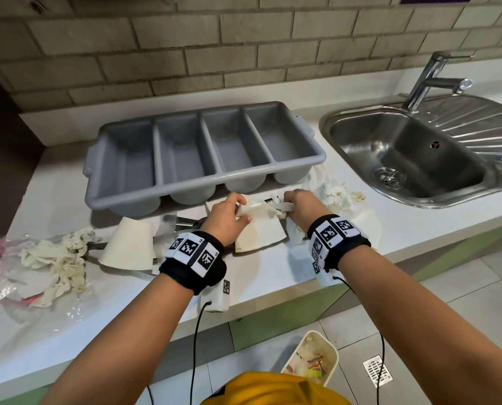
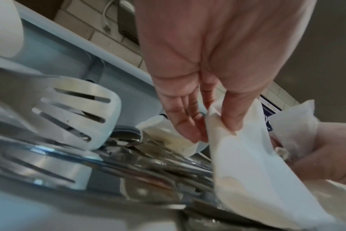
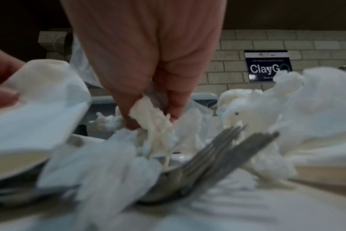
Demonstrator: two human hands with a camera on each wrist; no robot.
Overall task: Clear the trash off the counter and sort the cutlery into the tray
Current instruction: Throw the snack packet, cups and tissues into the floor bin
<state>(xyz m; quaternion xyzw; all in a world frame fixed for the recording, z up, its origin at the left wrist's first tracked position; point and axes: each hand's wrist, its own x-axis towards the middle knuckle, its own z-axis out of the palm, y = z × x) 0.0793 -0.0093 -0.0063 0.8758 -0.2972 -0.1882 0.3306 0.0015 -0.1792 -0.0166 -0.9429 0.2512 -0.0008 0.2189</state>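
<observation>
Crumpled tissues [image 1: 55, 260] are sitting at the far left of the bench [image 1: 273, 270]. Mid-frame, the left hand [image 1: 226, 219] is pinching a napkin [image 1: 258, 229], the right hand [image 1: 300, 207] is gripping shredded tissue [image 3: 150, 115] over forks [image 3: 217, 150]. The tray [image 1: 203, 153] is sitting just above, all four slots bare.

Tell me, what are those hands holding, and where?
The left hand pinches a folded napkin by its upper edge; the right hand pinches a shredded tissue at its top.
</observation>
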